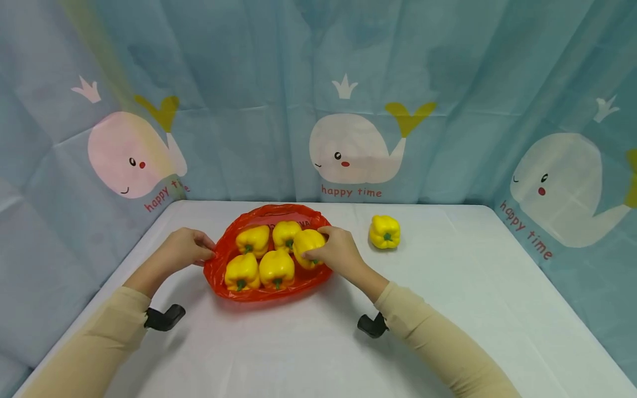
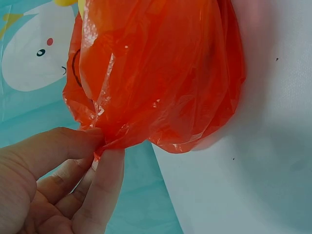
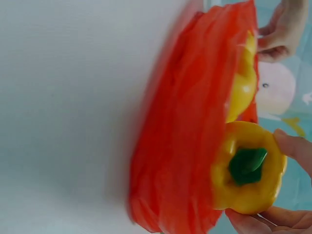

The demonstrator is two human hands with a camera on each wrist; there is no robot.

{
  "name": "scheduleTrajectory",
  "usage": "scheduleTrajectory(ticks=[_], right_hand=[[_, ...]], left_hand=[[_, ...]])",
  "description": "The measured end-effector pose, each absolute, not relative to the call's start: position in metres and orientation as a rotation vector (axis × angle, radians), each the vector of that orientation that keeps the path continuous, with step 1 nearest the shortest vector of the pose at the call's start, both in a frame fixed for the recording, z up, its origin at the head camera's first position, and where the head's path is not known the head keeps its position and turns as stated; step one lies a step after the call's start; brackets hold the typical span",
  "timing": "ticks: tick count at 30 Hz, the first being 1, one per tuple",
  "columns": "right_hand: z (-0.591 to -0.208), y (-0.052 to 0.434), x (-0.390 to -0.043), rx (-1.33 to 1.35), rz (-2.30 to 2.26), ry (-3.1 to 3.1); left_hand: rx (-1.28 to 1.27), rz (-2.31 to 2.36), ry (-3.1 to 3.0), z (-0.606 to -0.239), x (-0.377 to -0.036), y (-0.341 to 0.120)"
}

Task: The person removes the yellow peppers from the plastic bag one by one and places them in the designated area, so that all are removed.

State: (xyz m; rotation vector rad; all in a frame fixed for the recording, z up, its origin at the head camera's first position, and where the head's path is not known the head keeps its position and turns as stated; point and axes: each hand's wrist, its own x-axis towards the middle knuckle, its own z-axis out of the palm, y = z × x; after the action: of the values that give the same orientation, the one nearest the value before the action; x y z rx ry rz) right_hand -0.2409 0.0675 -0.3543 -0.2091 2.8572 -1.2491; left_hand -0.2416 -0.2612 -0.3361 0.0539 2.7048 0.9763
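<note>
A pale blue fabric backdrop printed with white whales (image 1: 348,149) hung behind and to both sides of the white counter (image 1: 473,309). On the counter lay a crinkled, translucent red plastic bag (image 1: 226,282), its mouth spread wide, with four glossy yellow bell peppers (image 1: 276,269) sitting inside it. The left hand (image 1: 185,247) was at the bag's left edge, and the left wrist view showed its grip closed on the film, thumb and fingers (image 2: 105,180) pinching a fold of the rim. The right hand (image 1: 338,251) was at the bag's right rim, its grip clamped around a fifth yellow bell pepper (image 1: 307,246) with a green stem, held right at the bag's opening and touching the red plastic. A lone yellow bell pepper (image 1: 384,231) stood on the bare counter to the right of the bag, near the right hand but apart from it.
</note>
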Motion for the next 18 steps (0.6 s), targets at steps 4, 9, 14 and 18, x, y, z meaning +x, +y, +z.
scheduleTrajectory(ticks=[4, 9, 14, 18], right_hand=[[-0.344, 0.073, -0.238, -0.215, -1.247, 2.882], [-0.335, 0.085, -0.239, -0.169, -1.259, 2.896], [-0.325, 0.102, -0.238, -0.121, -1.307, 2.884], [-0.318, 0.119, -0.235, -0.146, -1.333, 2.891]], left_hand=[[0.050, 0.968, 2.704, -0.337, -0.241, -0.262], [0.050, 0.953, 2.712, -0.337, -0.242, -0.263], [0.043, 0.954, 2.710, -0.336, -0.241, -0.261], [0.040, 0.952, 2.708, -0.336, -0.240, -0.260]])
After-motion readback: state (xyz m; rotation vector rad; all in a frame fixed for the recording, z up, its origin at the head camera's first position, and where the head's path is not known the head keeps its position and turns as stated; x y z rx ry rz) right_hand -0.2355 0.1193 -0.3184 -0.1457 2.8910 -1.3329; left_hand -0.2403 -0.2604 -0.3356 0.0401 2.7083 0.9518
